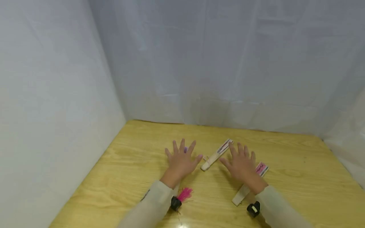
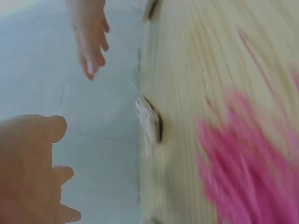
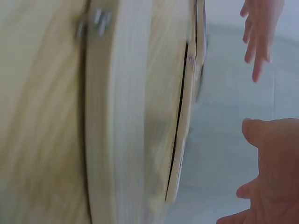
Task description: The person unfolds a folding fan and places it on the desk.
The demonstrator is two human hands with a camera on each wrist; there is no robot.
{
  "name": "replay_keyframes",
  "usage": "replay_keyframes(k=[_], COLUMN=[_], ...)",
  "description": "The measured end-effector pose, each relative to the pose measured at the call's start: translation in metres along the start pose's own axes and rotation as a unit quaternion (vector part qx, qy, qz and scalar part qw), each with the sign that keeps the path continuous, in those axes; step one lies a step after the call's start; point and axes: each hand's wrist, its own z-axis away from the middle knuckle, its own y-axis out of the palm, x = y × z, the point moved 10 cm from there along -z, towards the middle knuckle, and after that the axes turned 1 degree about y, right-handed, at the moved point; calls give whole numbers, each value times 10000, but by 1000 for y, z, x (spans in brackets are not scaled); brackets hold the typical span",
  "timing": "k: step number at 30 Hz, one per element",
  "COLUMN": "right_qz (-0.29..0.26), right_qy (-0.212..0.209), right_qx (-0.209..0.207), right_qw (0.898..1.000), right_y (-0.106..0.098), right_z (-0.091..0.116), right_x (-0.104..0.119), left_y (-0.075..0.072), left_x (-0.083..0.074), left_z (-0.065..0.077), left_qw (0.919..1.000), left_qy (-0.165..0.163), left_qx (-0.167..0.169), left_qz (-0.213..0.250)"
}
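Note:
My left hand (image 1: 181, 163) is held palm down with fingers spread, above a mostly covered folded hand fan. A purple end of that fan (image 1: 186, 149) shows between the fingers, and its pink tassel (image 1: 185, 193) lies beside the wrist. Spread the same way, my right hand (image 1: 241, 164) is over another folded fan (image 1: 240, 195), light wood with a pink printed end. Between the hands lies a third folded fan (image 1: 217, 155), slanting away to the right. In the right wrist view, the nearest fan (image 3: 126, 112) shows a small metal pin. Neither hand holds anything.
The fans lie on a yellow wood-grain table (image 1: 137, 152). A pale sheet (image 1: 185, 63) hangs behind its far edge, and white sheeting (image 1: 57, 95) closes off the left side. Black wrist bands (image 1: 176, 203) sit at both sleeves.

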Motion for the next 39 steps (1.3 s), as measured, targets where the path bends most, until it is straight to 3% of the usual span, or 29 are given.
replay_keyframes(k=[9, 15, 20, 27, 32, 39], right_qz=[280, 166, 193, 347, 415, 239], right_qy=[291, 823, 1374, 1891, 1829, 1970], right_qx=[147, 766, 1088, 1567, 2039, 2062], right_qw=[9991, 9935, 9843, 9687, 9609, 9582], right_y=[-14, -17, -18, -14, -7, -3], right_z=[2, 0, 2, 7, 8, 10], right_x=[-46, -79, -109, -139, -143, -139], left_y=[12, 22, 39, 57, 73, 81], left_x=[-42, -76, -107, -130, -142, -149], left_z=[10, 13, 22, 28, 38, 43], left_qw=[9985, 9984, 9944, 9885, 9842, 9836], left_qy=[244, 474, 787, 940, 968, 1021], left_qx=[153, 294, 701, 1045, 1341, 1234], left_qz=[475, -30, -106, -559, -638, -823])
